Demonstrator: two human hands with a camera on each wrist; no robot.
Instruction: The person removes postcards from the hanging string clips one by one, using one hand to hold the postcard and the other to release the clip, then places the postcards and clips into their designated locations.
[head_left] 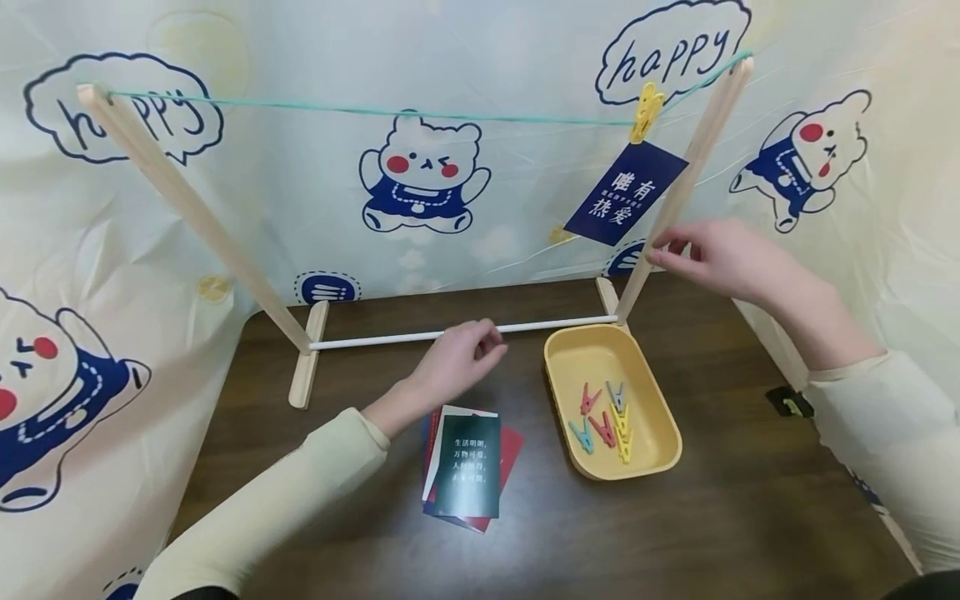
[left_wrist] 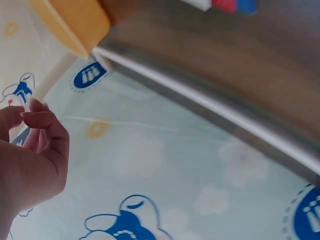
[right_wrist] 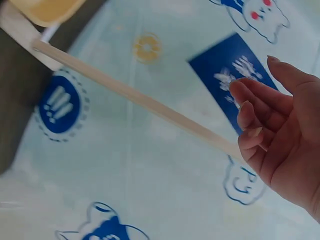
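A dark blue card with white characters hangs tilted from a green string, held by a yellow clothespin. Just right of the wooden post, my right hand is raised with loosely bent fingers and nothing in them; the right wrist view shows the card behind this hand. My left hand hovers over the table near the white crossbar, its fingers loosely curled around nothing. Below it lies a stack of cards, a dark green card on top.
To the right of the cards stands a yellow tray with several small clothespins in red, blue and yellow. The left post carries the string's other end. Behind the frame hangs a printed cloth.
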